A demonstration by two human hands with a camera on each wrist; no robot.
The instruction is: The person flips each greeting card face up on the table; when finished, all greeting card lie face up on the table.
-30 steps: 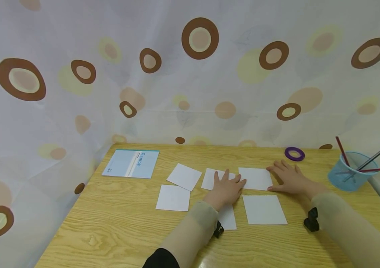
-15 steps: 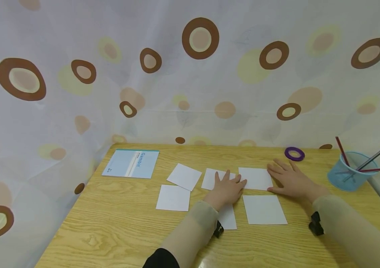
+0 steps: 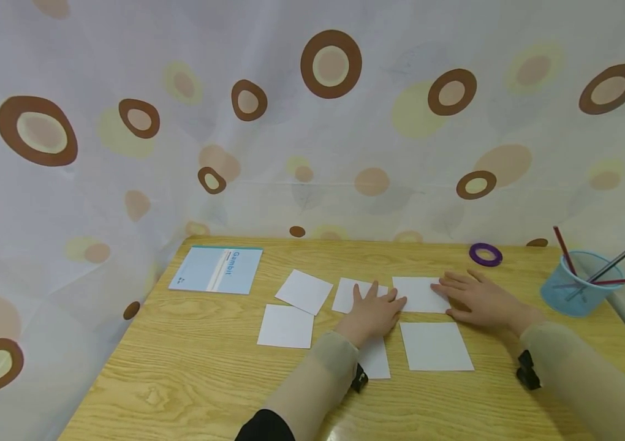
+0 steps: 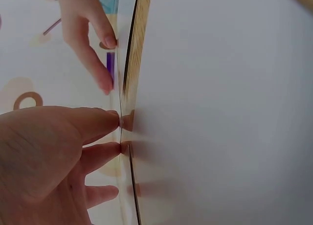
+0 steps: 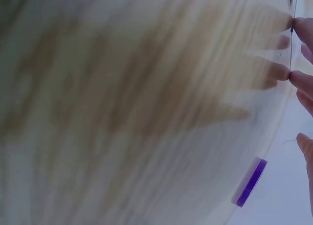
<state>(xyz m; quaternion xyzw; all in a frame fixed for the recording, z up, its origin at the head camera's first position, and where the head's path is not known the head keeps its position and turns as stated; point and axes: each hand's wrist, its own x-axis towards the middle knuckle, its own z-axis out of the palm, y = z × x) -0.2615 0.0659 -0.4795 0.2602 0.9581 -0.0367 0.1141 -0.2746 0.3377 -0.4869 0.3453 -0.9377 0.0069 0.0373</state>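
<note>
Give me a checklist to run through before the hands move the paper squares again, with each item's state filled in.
1. Left hand lies flat on a paper square: ok.
2. Right hand has fingertips on the right edge of the far right square: ok.
3. Near right square lies free of both hands: ok.
4. Two left squares lie apart from the booklet: ok.
5. Purple tape ring and pen cup stand clear of the squares: ok.
6. Whether any square is a stack of several sheets: cannot tell.
</note>
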